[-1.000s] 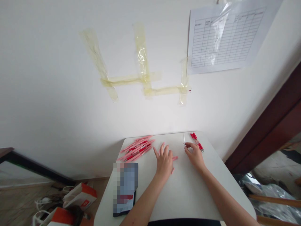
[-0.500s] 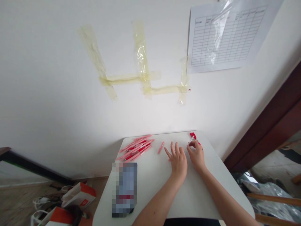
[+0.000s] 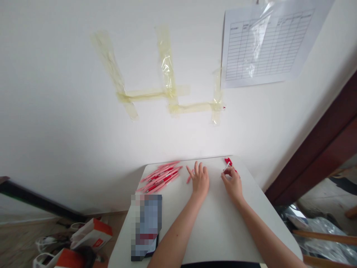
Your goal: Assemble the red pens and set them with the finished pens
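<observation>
Both my hands rest on a small white table [image 3: 220, 230] set against a white wall. My left hand [image 3: 199, 180] lies flat, fingers spread, over a single pink pen barrel [image 3: 189, 179] that peeks out at its left side. My right hand [image 3: 232, 181] pinches a thin white refill [image 3: 226, 166] between thumb and fingers. A few red pen parts [image 3: 228, 161] lie just beyond that hand at the table's far right. A pile of several pink and red pens [image 3: 160, 176] sits at the far left of the table.
A blurred dark tablet-like object [image 3: 146, 225] lies on the table's near left. Tape strips [image 3: 167, 93] and a printed sheet [image 3: 264, 41] hang on the wall. Boxes and bags [image 3: 83, 242] sit on the floor at left; a dark wooden frame [image 3: 320, 149] stands at right.
My left hand went right toward my right hand, then came back left onto the lone pink barrel. My right hand picked up the white refill and moved slightly farther away.
</observation>
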`<action>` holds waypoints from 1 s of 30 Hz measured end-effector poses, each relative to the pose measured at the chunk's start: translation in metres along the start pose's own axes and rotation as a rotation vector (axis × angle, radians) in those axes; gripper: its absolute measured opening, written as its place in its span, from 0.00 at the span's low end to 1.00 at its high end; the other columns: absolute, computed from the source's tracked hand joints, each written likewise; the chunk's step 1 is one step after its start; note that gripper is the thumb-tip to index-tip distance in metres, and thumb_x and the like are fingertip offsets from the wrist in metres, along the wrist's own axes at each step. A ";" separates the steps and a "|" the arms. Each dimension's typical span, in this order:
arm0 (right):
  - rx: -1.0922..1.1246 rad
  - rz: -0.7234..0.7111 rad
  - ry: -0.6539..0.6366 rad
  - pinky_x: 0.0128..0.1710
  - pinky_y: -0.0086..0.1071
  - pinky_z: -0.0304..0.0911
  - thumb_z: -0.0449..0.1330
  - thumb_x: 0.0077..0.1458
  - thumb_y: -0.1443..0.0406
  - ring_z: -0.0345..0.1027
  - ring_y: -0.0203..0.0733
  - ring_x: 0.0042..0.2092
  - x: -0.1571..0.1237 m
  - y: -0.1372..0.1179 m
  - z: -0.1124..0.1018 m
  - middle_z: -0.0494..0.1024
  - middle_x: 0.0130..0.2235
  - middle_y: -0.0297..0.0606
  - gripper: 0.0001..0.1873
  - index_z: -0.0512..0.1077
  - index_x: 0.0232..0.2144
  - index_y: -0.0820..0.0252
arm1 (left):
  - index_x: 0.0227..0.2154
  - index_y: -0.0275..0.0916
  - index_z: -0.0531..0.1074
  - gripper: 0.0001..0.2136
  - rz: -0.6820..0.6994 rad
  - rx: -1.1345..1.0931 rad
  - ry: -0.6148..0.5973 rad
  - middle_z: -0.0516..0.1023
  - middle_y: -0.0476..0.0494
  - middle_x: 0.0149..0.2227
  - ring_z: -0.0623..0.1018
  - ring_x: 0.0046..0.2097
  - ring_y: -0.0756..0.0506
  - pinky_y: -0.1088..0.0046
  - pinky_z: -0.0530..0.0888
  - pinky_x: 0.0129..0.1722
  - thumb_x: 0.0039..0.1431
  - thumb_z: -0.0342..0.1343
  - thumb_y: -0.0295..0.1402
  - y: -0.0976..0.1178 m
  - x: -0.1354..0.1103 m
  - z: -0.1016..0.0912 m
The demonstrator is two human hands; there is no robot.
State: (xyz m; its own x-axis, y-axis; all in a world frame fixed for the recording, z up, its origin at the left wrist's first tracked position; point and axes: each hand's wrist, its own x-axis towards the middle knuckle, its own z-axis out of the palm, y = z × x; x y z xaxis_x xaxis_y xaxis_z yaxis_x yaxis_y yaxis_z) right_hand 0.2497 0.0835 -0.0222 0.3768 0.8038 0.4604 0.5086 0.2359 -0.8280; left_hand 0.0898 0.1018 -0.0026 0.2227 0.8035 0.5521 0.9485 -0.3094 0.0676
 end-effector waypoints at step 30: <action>0.176 0.026 -0.075 0.51 0.50 0.66 0.61 0.54 0.54 0.73 0.49 0.43 -0.007 -0.010 0.004 0.78 0.37 0.39 0.17 0.69 0.43 0.54 | 0.37 0.43 0.71 0.04 -0.102 -0.258 -0.079 0.72 0.43 0.58 0.62 0.68 0.36 0.27 0.53 0.64 0.61 0.56 0.27 -0.006 -0.037 -0.045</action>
State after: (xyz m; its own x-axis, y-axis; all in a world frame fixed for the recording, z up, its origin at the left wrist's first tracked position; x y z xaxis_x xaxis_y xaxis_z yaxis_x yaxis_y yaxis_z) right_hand 0.2386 0.0778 -0.0190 0.3260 0.8478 0.4183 0.3539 0.3008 -0.8856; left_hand 0.0655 0.0507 0.0142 0.1558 0.8711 0.4656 0.8804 -0.3363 0.3344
